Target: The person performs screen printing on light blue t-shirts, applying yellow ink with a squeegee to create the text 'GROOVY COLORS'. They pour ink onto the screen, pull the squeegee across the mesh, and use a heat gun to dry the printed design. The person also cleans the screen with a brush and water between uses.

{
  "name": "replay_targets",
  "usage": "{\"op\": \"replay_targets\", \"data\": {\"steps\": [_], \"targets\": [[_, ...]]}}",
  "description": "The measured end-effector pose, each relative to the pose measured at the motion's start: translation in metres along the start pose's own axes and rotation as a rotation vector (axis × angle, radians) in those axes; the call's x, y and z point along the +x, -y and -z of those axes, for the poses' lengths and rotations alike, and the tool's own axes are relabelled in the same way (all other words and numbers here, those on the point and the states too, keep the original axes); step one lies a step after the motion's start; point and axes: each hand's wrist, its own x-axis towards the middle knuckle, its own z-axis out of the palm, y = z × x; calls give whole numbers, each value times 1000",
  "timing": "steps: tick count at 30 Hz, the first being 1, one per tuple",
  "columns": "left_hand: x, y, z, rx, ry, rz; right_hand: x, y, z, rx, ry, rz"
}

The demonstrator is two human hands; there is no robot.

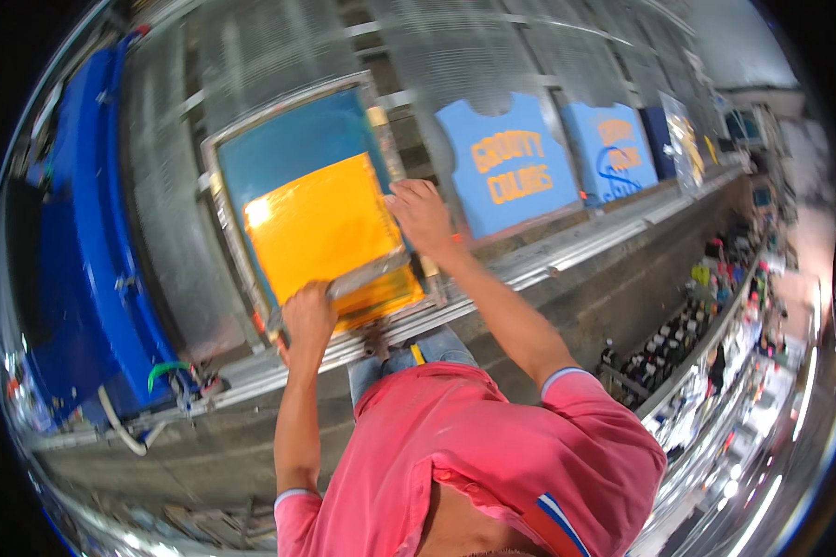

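A screen-printing frame (216, 176) with a teal mesh (297, 135) lies in front of me, its lower part coated in glossy yellow-orange ink (311, 223). A long squeegee (367, 274) crosses the ink near the frame's lower end. My left hand (306, 316) is closed on the squeegee's left end at the lower left of the frame. My right hand (423, 213) has its fingers curled over the frame's right edge, above the squeegee's right end.
Light-blue shirt pieces with orange lettering (502, 213) (581, 148) lie on boards to the right, a dark piece (658, 139) beyond. A blue machine (97, 241) stands left. A metal rail (613, 223) runs along the near edge; crowded shelving (650, 343) is at right.
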Motion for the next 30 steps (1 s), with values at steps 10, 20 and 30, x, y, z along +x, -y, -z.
{"op": "replay_targets", "data": {"steps": [10, 20, 30], "targets": [[123, 67, 45, 158, -70, 32, 93, 24, -24, -447, 362, 433], [126, 79, 71, 166, -73, -87, 87, 36, -21, -448, 352, 344], [80, 65, 57, -28, -53, 9, 47, 44, -10, -464, 399, 331]]}}
